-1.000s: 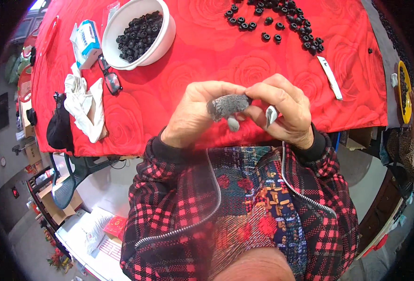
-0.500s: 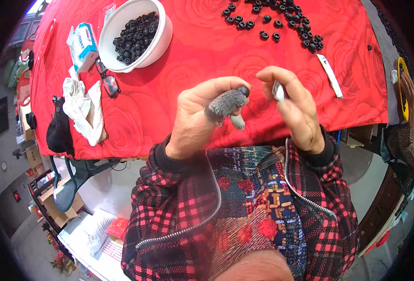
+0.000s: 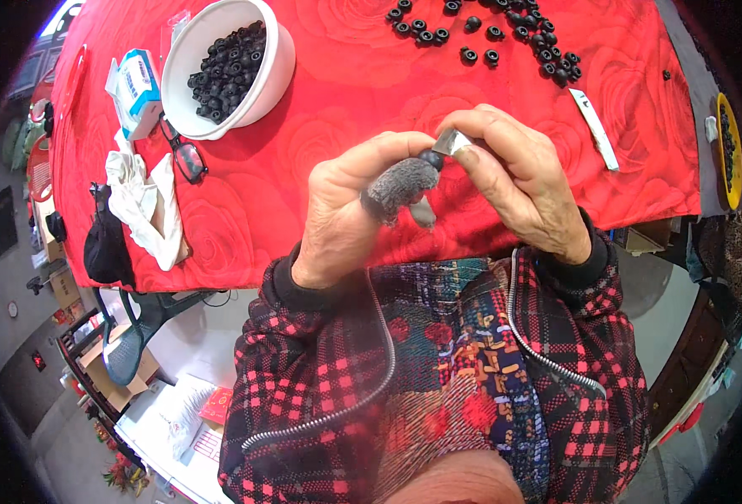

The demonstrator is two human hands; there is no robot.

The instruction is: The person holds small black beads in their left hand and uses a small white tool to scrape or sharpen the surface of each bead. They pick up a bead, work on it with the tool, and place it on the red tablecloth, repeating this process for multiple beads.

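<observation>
My left hand (image 3: 335,197) pinches a small round black part (image 3: 431,159) between thumb and forefinger. A fuzzy grey finger cover (image 3: 400,186) wraps one of its fingers, and a pale grey tip shows on another just below. In my right hand (image 3: 532,185), thumb and fingers close on a short silvery blade (image 3: 449,141). The blade's edge lies against or right at the top of the black part; exact contact cannot be made out. Both hands are over the near edge of the red cloth.
A white bowl (image 3: 282,80) full of similar black parts (image 3: 228,71) stands at the upper left. More loose black parts (image 3: 547,55) lie at the far right, near a white strip (image 3: 594,130). Glasses (image 3: 189,160), a tissue pack (image 3: 140,92) and white cloth (image 3: 148,202) are left.
My right hand has moved left and slightly up, bringing the blade to the black part. My left hand, still holding the part, has shifted a little left.
</observation>
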